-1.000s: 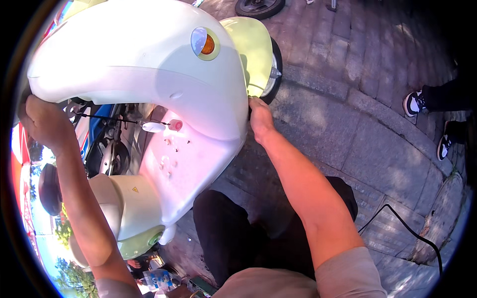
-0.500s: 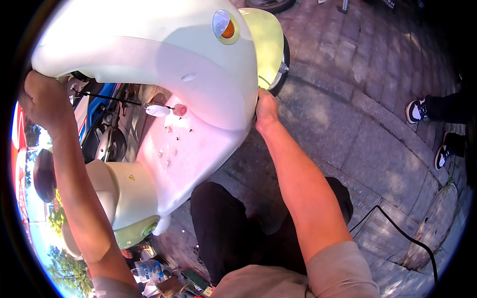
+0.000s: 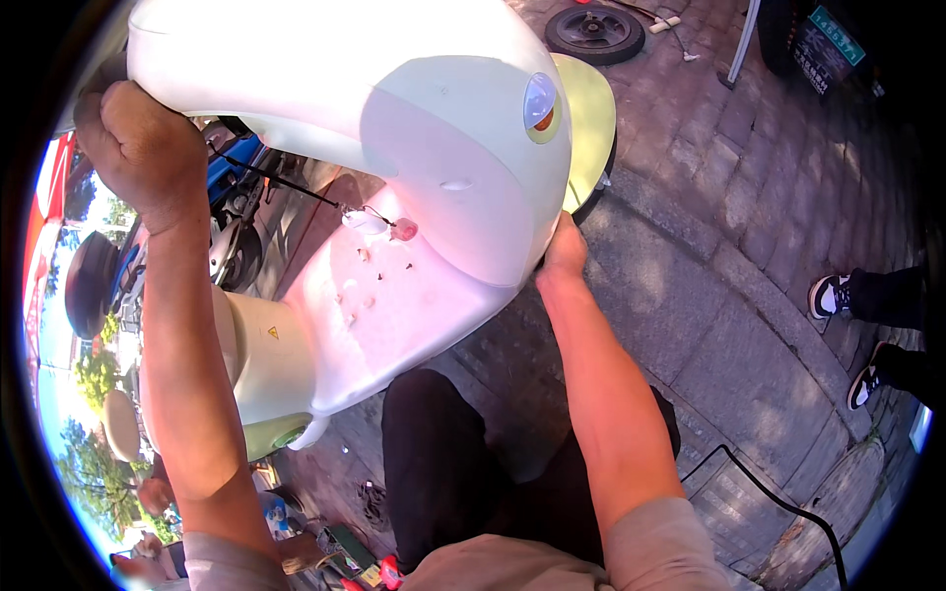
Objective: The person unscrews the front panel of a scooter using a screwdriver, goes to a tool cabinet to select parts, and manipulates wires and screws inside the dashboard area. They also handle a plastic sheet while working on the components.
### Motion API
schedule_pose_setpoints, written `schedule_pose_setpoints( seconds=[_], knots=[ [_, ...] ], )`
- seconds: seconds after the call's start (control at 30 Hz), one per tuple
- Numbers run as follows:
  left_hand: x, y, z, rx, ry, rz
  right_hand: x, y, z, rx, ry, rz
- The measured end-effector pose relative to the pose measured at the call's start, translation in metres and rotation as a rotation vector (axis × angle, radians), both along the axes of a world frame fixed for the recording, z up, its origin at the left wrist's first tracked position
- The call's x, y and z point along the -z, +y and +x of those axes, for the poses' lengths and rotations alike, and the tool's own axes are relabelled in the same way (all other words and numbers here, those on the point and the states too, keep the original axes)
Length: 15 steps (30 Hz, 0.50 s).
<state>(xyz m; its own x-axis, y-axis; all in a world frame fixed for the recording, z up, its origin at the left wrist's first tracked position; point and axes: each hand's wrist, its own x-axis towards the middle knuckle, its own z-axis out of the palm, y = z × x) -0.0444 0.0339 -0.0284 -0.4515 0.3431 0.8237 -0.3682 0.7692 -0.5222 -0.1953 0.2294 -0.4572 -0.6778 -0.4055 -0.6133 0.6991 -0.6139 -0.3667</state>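
A: Left hand?

B: My left hand (image 3: 148, 148) is curled into a fist over the left end of the white front shell (image 3: 296, 59). Knuckles up, fingertips hidden.

A: Right?

B: My right hand (image 3: 564, 251) is partly closed on the shell's lower right edge, just below the pale green fender (image 3: 588, 113). Fingers go out of sight behind the edge; cannot tell how far they wrap.

A: Where is the shell?

B: Between my two hands, across the upper left of my view, at the front of a scooter. An orange-and-clear lamp (image 3: 540, 103) sits near its right end. Rounded shadow over part of it.

A: Close by?

B: Below the shell, the pale footboard (image 3: 384, 330), with several small bits scattered on it, too small to identify. A pinkish-red tag (image 3: 404, 229) and a white piece (image 3: 365, 222) at the end of a black cord. My dark-trousered knee (image 3: 429, 433) beside the footboard.

A: Further out?

B: Stone paving. A loose wheel (image 3: 594, 34) lying flat at the top. Black cable (image 3: 778, 502) at lower right. Far right, someone's black-and-white shoes (image 3: 830, 295).
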Motion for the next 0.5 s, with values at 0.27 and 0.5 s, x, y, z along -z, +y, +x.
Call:
schedule_pose_setpoints(
  seconds=[0.27,0.5],
  knots=[
    [0.004,-0.012,0.011,-0.069,-0.001,-0.068,-0.026,0.006,0.007,-0.071,-0.029,0.110],
    [0.001,-0.006,-0.007,0.098,0.071,0.103,0.007,0.005,0.005,-0.010,0.278,0.269]
  ],
)
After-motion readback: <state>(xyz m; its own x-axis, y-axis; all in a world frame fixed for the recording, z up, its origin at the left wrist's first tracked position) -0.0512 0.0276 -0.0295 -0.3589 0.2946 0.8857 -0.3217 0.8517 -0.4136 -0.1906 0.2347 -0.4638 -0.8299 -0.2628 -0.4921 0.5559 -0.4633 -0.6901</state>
